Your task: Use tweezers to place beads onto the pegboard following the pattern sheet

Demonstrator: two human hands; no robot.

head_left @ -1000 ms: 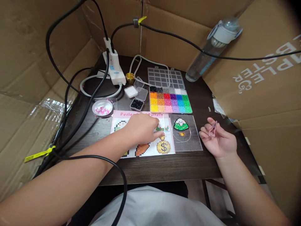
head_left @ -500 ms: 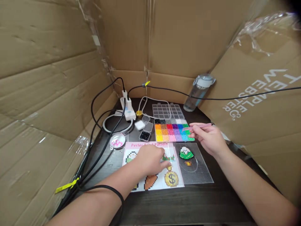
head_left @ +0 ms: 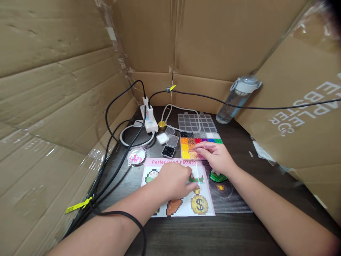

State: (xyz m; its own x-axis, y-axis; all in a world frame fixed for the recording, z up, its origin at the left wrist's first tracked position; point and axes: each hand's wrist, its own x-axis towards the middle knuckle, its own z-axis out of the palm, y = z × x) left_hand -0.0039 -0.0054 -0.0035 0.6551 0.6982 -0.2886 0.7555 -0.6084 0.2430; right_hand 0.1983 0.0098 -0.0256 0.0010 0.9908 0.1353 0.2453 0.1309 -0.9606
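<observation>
Bead tray (head_left: 200,140), rainbow compartments mid-frame, right hand (head_left: 217,159) pinching pink tweezers (head_left: 199,147) over it, left hand (head_left: 173,180) on pattern sheet (head_left: 162,162), grip unclear.

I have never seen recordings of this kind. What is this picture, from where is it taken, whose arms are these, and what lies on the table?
No machine here: one camera on a person's head looks down at their own bare hands. The left hand rests on a printed pattern sheet. The right hand holds pink tweezers over a box of coloured beads. Right of the sheet lies a clear pegboard bearing a green and white bead figure. The dark table also carries a small dish of pink beads, a power strip and a water bottle. Cardboard walls surround it.
</observation>
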